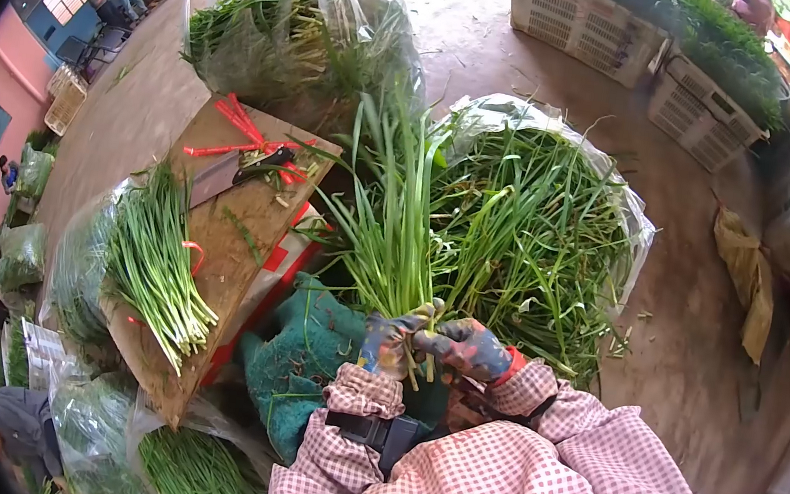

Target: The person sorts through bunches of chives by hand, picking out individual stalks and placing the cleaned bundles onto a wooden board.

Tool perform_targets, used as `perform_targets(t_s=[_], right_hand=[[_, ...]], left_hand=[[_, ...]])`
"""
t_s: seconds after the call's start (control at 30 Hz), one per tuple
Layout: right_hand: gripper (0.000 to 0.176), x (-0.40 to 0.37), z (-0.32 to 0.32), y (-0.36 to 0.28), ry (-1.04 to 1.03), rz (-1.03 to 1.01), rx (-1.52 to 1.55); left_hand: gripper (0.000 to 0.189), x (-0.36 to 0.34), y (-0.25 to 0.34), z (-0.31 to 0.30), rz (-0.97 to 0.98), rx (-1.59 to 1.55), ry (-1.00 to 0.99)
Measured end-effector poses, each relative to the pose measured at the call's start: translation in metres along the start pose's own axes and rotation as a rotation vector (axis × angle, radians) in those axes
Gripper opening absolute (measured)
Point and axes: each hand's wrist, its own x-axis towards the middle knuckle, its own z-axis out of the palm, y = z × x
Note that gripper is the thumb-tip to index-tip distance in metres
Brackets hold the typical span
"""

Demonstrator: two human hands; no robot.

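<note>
Both my hands wear patterned gloves and meet low in front of my body. My left hand [389,343] is closed round the lower ends of a bunch of leafy green stalks [403,238], which look like garlic greens. The leaves fan upward, away from me. My right hand [470,348] has its fingers pinched at the stalk bases beside the left; pale ends poke out below. Just right lies a plastic-lined heap of loose greens [529,226]. A dark green cloth [283,358] covers my lap area. On my left, a tied bundle of greens [160,265] lies on a wooden board [248,216].
The board also bears a knife [215,179] with a black handle and red ties [249,134]. A large bag of greens [294,31] stands behind it. White crates [587,26] of greens line the far right. More bagged greens [201,478] and other people sit left.
</note>
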Motion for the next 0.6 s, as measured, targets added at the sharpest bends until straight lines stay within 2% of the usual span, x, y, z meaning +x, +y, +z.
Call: perform_targets(t_s=[0.03,0.07,0.1,0.2,0.27,0.3,0.33,0.4,0.43,0.47,0.53,0.57,0.6], right_hand=[[0.033,0.0,0.006,-0.002,0.094,-0.014,0.062],[0.033,0.001,0.011,-0.002,0.188,-0.028,0.127],[0.03,0.003,0.014,0.0,0.271,0.042,0.133],[0.028,0.002,0.021,-0.004,0.391,0.054,0.058],[0.028,0.003,0.023,0.002,0.435,-0.007,0.116],[0.027,0.004,0.023,0.004,0.467,-0.07,0.174],[0.027,0.003,0.02,0.001,0.467,-0.071,0.174],[0.027,0.003,0.011,-0.004,0.579,0.015,0.083],[0.028,0.008,0.009,-0.003,0.553,-0.075,0.157],[0.028,0.012,0.008,-0.002,0.55,-0.075,0.155],[0.026,0.018,0.008,-0.009,0.421,0.003,0.23],[0.022,0.01,0.014,-0.027,0.424,0.02,0.365],[0.022,0.011,0.014,-0.024,0.426,0.021,0.366]], left_hand=[[0.027,0.003,-0.002,-0.007,0.099,0.082,-0.009],[0.027,0.008,-0.004,-0.012,0.1,0.087,-0.01],[0.029,0.012,-0.007,-0.017,0.064,0.007,-0.002],[0.03,0.004,-0.002,-0.001,0.024,-0.072,0.003],[0.03,0.005,-0.002,0.006,0.158,-0.087,0.057],[0.027,0.016,-0.007,-0.009,0.101,-0.129,-0.028],[0.027,0.016,-0.004,-0.009,0.101,-0.13,-0.029],[0.024,0.013,0.003,-0.007,0.285,0.092,-0.005],[0.02,0.005,0.008,-0.001,0.248,0.226,-0.029],[0.02,0.006,0.008,-0.002,0.251,0.225,-0.028],[0.026,0.008,0.003,-0.007,0.098,0.034,-0.147],[0.029,0.009,-0.001,-0.008,0.017,-0.062,-0.205],[0.029,0.012,-0.002,-0.01,0.014,-0.063,-0.205]])
